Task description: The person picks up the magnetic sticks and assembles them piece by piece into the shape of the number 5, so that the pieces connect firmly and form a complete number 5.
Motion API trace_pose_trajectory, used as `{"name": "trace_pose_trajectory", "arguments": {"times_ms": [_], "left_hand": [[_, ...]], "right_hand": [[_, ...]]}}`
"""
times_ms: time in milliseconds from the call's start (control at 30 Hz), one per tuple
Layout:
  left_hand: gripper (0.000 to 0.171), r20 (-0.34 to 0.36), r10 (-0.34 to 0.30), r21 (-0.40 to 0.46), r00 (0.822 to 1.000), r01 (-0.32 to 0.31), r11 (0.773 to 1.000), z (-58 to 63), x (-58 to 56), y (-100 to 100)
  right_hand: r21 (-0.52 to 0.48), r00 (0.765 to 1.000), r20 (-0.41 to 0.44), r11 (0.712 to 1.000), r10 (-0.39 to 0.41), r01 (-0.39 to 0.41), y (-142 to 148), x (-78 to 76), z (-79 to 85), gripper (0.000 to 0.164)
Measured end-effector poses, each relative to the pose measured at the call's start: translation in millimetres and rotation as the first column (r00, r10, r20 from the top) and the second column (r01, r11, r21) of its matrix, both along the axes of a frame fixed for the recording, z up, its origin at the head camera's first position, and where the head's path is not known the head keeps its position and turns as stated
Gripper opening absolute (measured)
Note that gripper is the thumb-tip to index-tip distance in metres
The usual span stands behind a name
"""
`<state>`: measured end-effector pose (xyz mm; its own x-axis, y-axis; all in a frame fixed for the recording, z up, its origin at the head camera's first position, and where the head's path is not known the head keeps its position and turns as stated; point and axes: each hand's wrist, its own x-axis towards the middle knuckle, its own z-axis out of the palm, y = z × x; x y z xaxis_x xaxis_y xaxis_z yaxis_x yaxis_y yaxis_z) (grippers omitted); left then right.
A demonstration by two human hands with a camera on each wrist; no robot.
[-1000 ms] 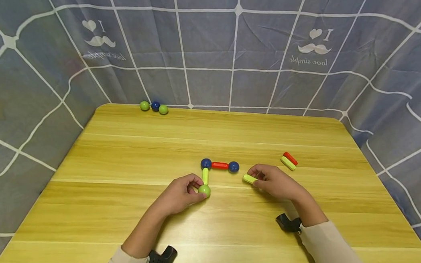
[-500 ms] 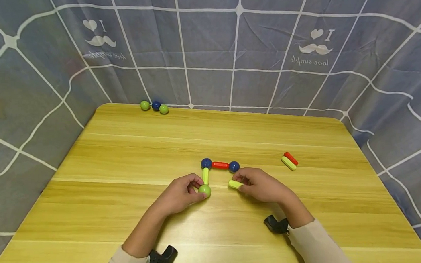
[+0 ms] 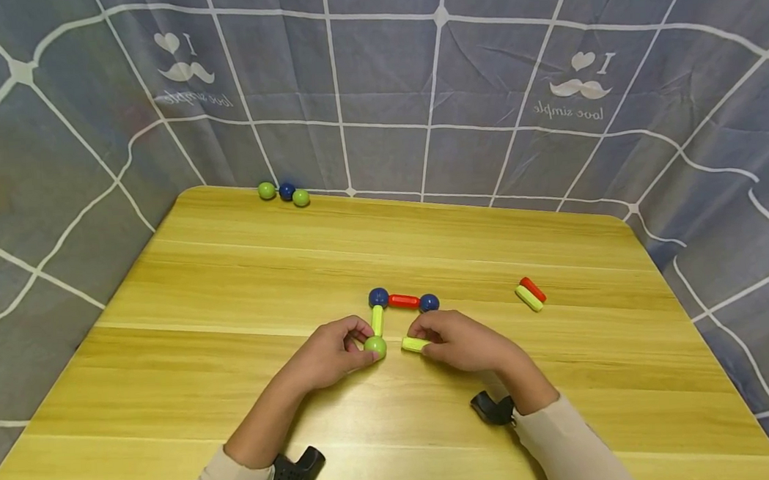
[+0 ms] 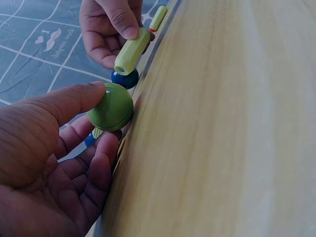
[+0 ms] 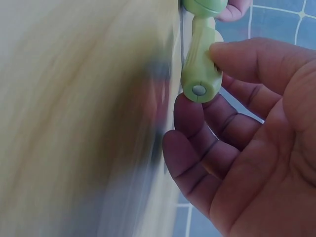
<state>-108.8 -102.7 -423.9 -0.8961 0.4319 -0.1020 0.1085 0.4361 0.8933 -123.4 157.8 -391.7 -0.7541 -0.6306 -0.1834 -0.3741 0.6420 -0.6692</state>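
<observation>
In the head view my left hand (image 3: 333,355) holds a green ball (image 3: 375,348) between thumb and fingers. From that ball a yellow-green magnetic stick (image 3: 378,321) runs back to a blue ball (image 3: 378,297). A red stick (image 3: 404,301) links this one to a second blue ball (image 3: 429,302), partly covered by my right hand (image 3: 465,343). That hand pinches a loose yellow-green magnetic stick (image 3: 413,345), aimed at the green ball with a small gap between. A round silver tip shows on the stick (image 5: 200,66) in the right wrist view.
Farther right, a red stick (image 3: 533,290) and a yellow-green stick (image 3: 529,298) lie side by side. Two green balls (image 3: 266,191) and a blue ball (image 3: 287,191) sit at the table's back left edge. A grey checked curtain (image 3: 382,86) surrounds the wooden table (image 3: 228,279).
My right hand has moved left with the pinched stick, bringing it close to the green ball. My left hand stays in place on the ball.
</observation>
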Motion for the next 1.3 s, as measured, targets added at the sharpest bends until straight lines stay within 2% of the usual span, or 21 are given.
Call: {"name": "trace_pose_trajectory", "arguments": {"times_ms": [267,533,1300], "left_hand": [[0.023,-0.001,-0.009,0.008,1.0,0.009,1.0,-1.2,-0.3,-1],[0.023,0.004,-0.004,0.007,1.0,0.004,1.0,-1.1,0.1,-1],[0.023,-0.003,-0.012,-0.002,1.0,0.012,1.0,2.3,0.2,0]], "right_hand": [[0.002,0.999,-0.003,0.999,0.049,-0.049,-10,-0.2,-2.5,0.02],[0.025,0.999,0.002,0.998,0.05,-0.05,-15,0.0,-0.7,0.021],[0.013,0.997,-0.011,0.997,0.077,-0.077,-18,-1.4,1.0,0.022]]}}
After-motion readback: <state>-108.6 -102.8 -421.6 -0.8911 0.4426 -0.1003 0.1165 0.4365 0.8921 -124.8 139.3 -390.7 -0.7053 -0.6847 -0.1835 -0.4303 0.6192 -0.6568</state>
